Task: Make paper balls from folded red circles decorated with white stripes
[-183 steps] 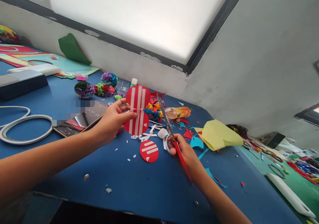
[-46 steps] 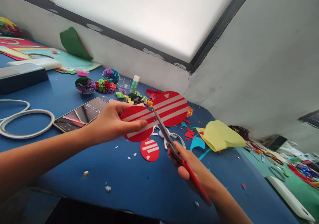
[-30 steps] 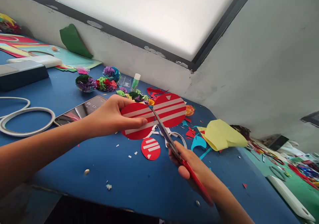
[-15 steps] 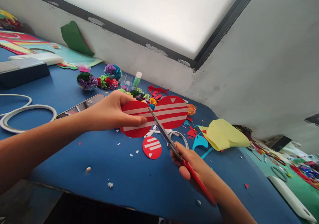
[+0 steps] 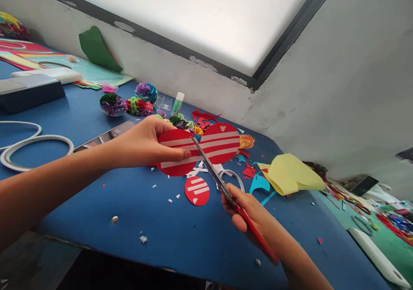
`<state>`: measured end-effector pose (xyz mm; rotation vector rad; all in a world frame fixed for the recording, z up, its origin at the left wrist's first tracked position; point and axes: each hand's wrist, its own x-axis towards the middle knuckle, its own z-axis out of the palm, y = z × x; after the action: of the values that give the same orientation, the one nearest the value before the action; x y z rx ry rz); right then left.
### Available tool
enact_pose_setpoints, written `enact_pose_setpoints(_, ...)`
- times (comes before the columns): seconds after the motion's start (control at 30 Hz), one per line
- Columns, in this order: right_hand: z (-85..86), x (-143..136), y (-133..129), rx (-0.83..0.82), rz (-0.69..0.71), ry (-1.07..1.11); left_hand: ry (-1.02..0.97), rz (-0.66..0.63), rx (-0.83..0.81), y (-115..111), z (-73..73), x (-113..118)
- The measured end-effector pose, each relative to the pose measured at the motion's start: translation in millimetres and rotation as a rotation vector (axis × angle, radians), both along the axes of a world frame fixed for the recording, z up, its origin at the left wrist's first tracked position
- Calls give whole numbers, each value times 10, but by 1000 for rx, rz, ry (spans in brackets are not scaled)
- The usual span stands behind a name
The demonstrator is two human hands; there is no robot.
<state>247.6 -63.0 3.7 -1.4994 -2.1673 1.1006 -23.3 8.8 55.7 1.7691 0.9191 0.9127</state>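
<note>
My left hand [image 5: 158, 143] pinches the left lobe of a red paper piece [image 5: 220, 143] made of two joined rounds with pale tape strips across it. Red-handled scissors [image 5: 211, 169] are gripped in my right hand [image 5: 241, 206]. Their blades lie over the narrow part between the two rounds, and I cannot make out how far the cut runs. Below, on the blue table [image 5: 167, 238], lies a smaller red paper circle [image 5: 197, 191] with pale strips. White tape scraps [image 5: 199, 168] show just under the held paper.
Behind the hands stand a glue stick [image 5: 177, 104] and ruffled paper balls [image 5: 112, 105]. A phone [image 5: 105, 137] and white tape rolls [image 5: 37, 152] are at left. Yellow paper [image 5: 290, 176] and blue scraps [image 5: 260, 183] lie at right. A wall rises behind the table.
The right round of the red paper has shifted slightly left, against the scissor blades. Both hands keep their hold and stay almost in place.
</note>
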Motion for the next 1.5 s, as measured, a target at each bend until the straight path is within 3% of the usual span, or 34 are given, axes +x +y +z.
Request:
enact_pose_setpoints(0.37,50,-9,0,-4,13,-63,-15,125,-48,-30,46,45)
enact_pose_setpoints(0.5,9,7,30,19,22,-45,-96,102,-44,-37,49,58)
enact_pose_setpoints(0.63,-31,34,46,57,5,-24,-168,140,-49,-20,2,67)
enact_pose_setpoints(0.8,-55,20,57,55,-28,3,-356,275,8,-12,-128,139)
enact_pose_setpoints(1.1,-143,-50,95,100,-115,-63,-651,190,-338,-197,-317,370)
enact_pose_setpoints(1.27,-193,-53,120,145,-135,-87,-676,200,-393,-175,-362,379)
enact_pose_setpoints(1.5,-117,-102,95,158,-215,-45,-699,233,-372,-166,-357,385)
